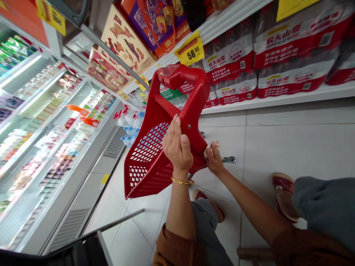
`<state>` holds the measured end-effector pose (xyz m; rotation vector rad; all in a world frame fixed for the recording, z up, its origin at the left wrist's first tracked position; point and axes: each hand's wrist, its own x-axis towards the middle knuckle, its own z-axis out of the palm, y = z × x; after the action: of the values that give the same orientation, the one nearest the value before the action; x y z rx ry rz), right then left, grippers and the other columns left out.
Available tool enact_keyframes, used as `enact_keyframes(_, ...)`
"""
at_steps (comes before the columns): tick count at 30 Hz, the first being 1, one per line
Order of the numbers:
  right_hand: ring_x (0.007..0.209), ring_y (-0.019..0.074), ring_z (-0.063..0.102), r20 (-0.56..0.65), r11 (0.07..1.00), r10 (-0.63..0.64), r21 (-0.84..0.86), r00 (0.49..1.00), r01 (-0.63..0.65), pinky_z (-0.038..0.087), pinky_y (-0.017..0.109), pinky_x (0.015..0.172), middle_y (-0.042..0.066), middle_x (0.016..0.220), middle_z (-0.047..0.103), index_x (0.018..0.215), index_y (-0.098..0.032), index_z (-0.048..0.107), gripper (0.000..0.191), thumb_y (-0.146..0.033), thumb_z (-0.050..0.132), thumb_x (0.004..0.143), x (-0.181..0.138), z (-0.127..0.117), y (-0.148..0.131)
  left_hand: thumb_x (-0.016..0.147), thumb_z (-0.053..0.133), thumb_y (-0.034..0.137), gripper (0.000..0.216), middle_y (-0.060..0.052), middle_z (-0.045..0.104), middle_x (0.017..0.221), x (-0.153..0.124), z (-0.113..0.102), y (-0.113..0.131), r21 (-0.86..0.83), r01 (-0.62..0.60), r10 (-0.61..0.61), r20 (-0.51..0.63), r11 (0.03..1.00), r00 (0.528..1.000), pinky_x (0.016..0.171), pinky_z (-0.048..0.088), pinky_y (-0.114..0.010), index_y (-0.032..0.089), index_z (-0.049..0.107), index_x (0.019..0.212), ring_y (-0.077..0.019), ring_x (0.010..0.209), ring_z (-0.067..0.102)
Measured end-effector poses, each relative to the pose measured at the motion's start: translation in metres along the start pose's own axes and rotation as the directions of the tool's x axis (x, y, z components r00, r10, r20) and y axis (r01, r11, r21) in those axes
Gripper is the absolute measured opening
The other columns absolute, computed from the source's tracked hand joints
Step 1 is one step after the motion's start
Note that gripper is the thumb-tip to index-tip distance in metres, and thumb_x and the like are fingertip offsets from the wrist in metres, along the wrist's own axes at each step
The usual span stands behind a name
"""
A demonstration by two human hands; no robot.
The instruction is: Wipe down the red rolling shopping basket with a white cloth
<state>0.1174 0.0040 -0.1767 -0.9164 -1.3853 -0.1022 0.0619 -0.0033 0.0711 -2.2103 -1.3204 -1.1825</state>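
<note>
The red basket (156, 111) lies just ahead of both hands, its side under the flat, straight-fingered left hand (177, 146), which grips nothing, its lower corner beside the right hand (215, 160), curled around a crumpled pale cloth (208, 148).

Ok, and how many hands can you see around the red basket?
2. The left hand lies flat over the side of the red basket, below its handle; the right hand is at its lower edge, pinching a crumpled pale wad. No others show.
</note>
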Motion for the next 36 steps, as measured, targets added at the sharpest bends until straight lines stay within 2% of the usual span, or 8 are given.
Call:
enact_keyframes(3, 0.142, 0.0274, 0.041, -0.063, 0.999, -0.039, 0.02, 0.997, 0.041, 0.052, 0.048, 0.105, 0.011, 0.158, 0.032, 0.149, -0.033, 0.03, 0.067, -0.01, 0.053, 0.091, 0.043, -0.003, -0.015, 0.103, 0.025, 0.034, 0.05, -0.015, 0.058, 0.14, 0.0, 0.001, 0.0, -0.021, -0.013, 0.012, -0.026, 1.0, 1.0, 0.109, 0.041, -0.036, 0.011, 0.05, 0.139, -0.02, 0.132, 0.052)
enact_keyframes(8, 0.14, 0.0212, 0.044, -0.29, 0.991, -0.014, 0.12, 0.957, 0.051, 0.05, 0.04, 0.11, 0.003, 0.156, 0.034, 0.142, -0.036, 0.037, 0.062, -0.011, 0.059, 0.09, 0.125, -0.012, -0.047, 0.103, 0.024, 0.033, 0.049, -0.014, 0.057, 0.141, -0.001, 0.001, 0.0, -0.02, 0.002, -0.002, -0.015, 1.0, 1.0, 0.111, 0.04, -0.036, 0.012, 0.049, 0.14, -0.0188, 0.133, 0.051)
enact_keyframes(10, 0.138, 0.022, 0.047, -0.28, 0.992, -0.024, 0.11, 0.96, 0.057, 0.047, 0.039, 0.112, 0.004, 0.153, 0.039, 0.14, -0.033, 0.043, 0.052, -0.017, 0.057, 0.092, 0.15, -0.014, -0.054, 0.103, 0.023, 0.032, 0.049, -0.014, 0.056, 0.142, -0.001, 0.0, 0.001, -0.027, 0.016, -0.016, 0.003, 1.0, 1.0, 0.112, 0.039, -0.036, 0.013, 0.049, 0.14, -0.0186, 0.134, 0.05)
enact_keyframes(13, 0.138, 0.0226, 0.046, -0.148, 0.995, -0.096, -0.01, 0.984, 0.095, 0.045, 0.044, 0.114, 0.007, 0.144, 0.05, 0.141, -0.029, 0.043, 0.042, -0.029, 0.045, 0.099, 0.168, -0.011, -0.056, 0.103, 0.023, 0.032, 0.049, -0.013, 0.056, 0.142, -0.001, -0.002, 0.001, -0.035, 0.003, -0.002, 0.014, 0.999, 1.0, 0.112, 0.04, -0.036, 0.014, 0.05, 0.14, -0.0185, 0.135, 0.049)
enact_keyframes(16, 0.141, 0.0232, 0.042, -0.045, 0.993, -0.084, -0.083, 0.995, 0.08, 0.039, 0.046, 0.117, 0.008, 0.141, 0.054, 0.141, -0.027, 0.046, 0.041, -0.031, 0.039, 0.101, 0.164, -0.008, -0.052, 0.103, 0.024, 0.031, 0.047, -0.014, 0.056, 0.142, 0.0, -0.003, 0.002, -0.027, -0.01, 0.01, 0.009, 1.0, 1.0, 0.111, 0.041, -0.035, 0.013, 0.05, 0.139, -0.0176, 0.135, 0.049)
enact_keyframes(21, 0.141, 0.022, 0.041, -0.031, 0.993, -0.092, -0.078, 0.995, 0.089, 0.035, 0.041, 0.12, 0.006, 0.139, 0.057, 0.135, -0.027, 0.053, 0.038, -0.027, 0.044, 0.098, 0.139, -0.002, -0.044, 0.104, 0.023, 0.031, 0.048, -0.014, 0.055, 0.142, 0.003, -0.002, 0.003, -0.028, -0.003, 0.003, 0.025, 1.0, 1.0, 0.113, 0.039, -0.034, 0.013, 0.049, 0.139, -0.0164, 0.136, 0.048)
enact_keyframes(30, 0.13, 0.0229, 0.055, 0.072, 0.992, -0.049, -0.111, 0.996, 0.057, 0.044, 0.045, 0.114, 0.006, 0.123, 0.069, 0.12, -0.028, 0.065, 0.03, -0.029, 0.045, 0.098, 0.096, 0.009, -0.023, 0.104, 0.022, 0.032, 0.049, -0.013, 0.055, 0.143, 0.006, 0.001, 0.0, -0.02, 0.012, -0.012, 0.031, 1.0, 0.999, 0.113, 0.038, -0.033, 0.014, 0.048, 0.141, -0.0166, 0.137, 0.047)
enact_keyframes(36, 0.128, 0.0254, 0.057, -0.058, 0.98, -0.176, -0.101, 0.983, 0.17, 0.05, 0.046, 0.108, 0.011, 0.127, 0.067, 0.133, -0.026, 0.056, 0.04, -0.017, 0.052, 0.094, 0.078, 0.003, -0.015, 0.104, 0.024, 0.032, 0.048, -0.013, 0.054, 0.143, 0.005, 0.002, -0.002, -0.049, 0.011, -0.01, 0.021, 0.999, 1.0, 0.113, 0.037, -0.034, 0.013, 0.048, 0.141, -0.0183, 0.136, 0.047)
